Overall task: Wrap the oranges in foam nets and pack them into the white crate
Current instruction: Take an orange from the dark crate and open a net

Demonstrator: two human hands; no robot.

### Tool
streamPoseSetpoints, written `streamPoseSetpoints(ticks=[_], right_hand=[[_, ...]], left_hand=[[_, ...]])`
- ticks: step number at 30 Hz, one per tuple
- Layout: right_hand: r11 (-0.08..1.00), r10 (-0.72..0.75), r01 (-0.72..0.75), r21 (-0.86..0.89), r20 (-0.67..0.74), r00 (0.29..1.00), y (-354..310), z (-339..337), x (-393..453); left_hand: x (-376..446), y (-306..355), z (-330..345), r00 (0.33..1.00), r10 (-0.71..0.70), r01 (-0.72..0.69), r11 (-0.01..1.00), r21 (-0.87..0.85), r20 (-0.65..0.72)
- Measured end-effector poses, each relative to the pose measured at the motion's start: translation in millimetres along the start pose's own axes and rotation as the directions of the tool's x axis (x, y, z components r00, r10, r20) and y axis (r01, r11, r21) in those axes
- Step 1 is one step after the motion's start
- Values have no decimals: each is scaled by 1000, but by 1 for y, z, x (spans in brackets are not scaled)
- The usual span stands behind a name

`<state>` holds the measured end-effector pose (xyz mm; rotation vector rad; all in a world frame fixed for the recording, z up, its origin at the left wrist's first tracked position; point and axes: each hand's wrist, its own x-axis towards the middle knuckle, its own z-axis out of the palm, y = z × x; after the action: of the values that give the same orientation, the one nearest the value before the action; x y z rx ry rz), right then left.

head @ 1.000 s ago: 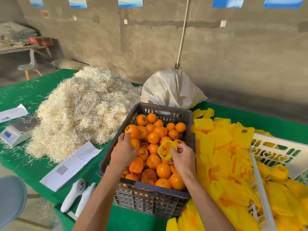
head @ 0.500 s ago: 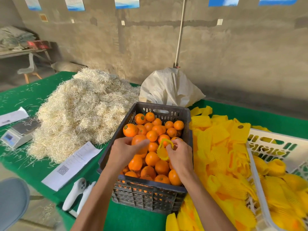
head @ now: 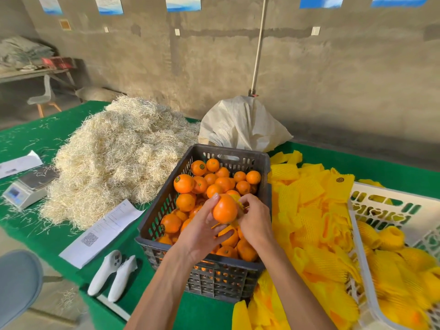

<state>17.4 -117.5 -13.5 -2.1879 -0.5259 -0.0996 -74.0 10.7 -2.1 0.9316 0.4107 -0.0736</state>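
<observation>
Above the dark grey crate (head: 166,198) of loose oranges (head: 183,183), my left hand (head: 202,232) grips one orange (head: 225,209), lifted clear of the pile. My right hand (head: 253,220) pinches a yellow foam net (head: 238,201) pressed against the orange's far side; most of the net is hidden behind the fruit and fingers. At the right edge stands the white crate (head: 381,206), holding several net-wrapped oranges (head: 390,236). A heap of loose yellow foam nets (head: 307,210) lies between the two crates.
On the green table, a big mound of pale straw (head: 114,153) is at the left, a white sack (head: 240,125) behind the grey crate. A small scale (head: 26,186), paper sheets (head: 104,227) and two white controllers (head: 112,275) lie front left.
My left hand picked an orange out of the grey crate and raised it to the right. My right hand brought the foam net against it.
</observation>
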Motion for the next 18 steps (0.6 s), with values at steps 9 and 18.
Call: streamPoseSetpoints(ticks=[9, 18], right_hand=[[983, -180, 178, -42, -59, 982, -5, -19, 1], [964, -237, 255, 76, -194, 952, -3, -33, -27]], left_hand=[[14, -15, 3, 912, 345, -204, 849, 488, -220], [34, -17, 45, 714, 624, -281, 672, 685, -318]])
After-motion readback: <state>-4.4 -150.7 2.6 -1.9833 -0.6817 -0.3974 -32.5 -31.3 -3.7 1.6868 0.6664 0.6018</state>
